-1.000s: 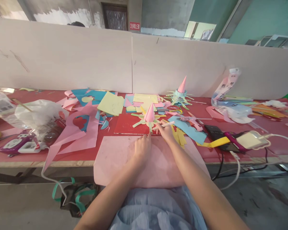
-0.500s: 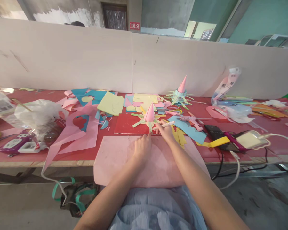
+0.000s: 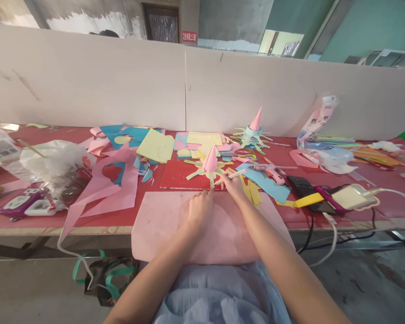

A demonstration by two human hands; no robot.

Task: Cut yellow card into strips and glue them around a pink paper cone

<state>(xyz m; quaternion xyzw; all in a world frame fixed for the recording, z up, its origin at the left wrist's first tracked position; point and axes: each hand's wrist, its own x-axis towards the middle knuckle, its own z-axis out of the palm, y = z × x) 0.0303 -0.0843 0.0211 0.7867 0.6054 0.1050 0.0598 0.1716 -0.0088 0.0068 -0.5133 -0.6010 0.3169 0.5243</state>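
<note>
A pink paper cone (image 3: 209,161) stands upright on a ring of pale green and yellow paper strips that spread flat over a red board (image 3: 175,174). My right hand (image 3: 232,184) grips a pale pen (image 3: 239,173), its tip down at the green paper strip (image 3: 212,180) that points towards me. At that strip's near end, the bent fingers of my left hand (image 3: 201,208) close on it. Part of the grip is hidden behind the hand. Under my left hand lies a pink board (image 3: 162,225), reaching over the table edge.
Behind stands a similar cone piece (image 3: 254,130). To the right are a blue paper piece (image 3: 268,182), a pink glue gun (image 3: 273,174) and a phone (image 3: 305,189) with cables. Pink paper scraps (image 3: 121,193), a plastic bag (image 3: 50,157) and a power strip (image 3: 23,202) lie left.
My left fingertips have shifted very slightly to the right along the strip's end. The pen has moved only a little; the cone stays in place.
</note>
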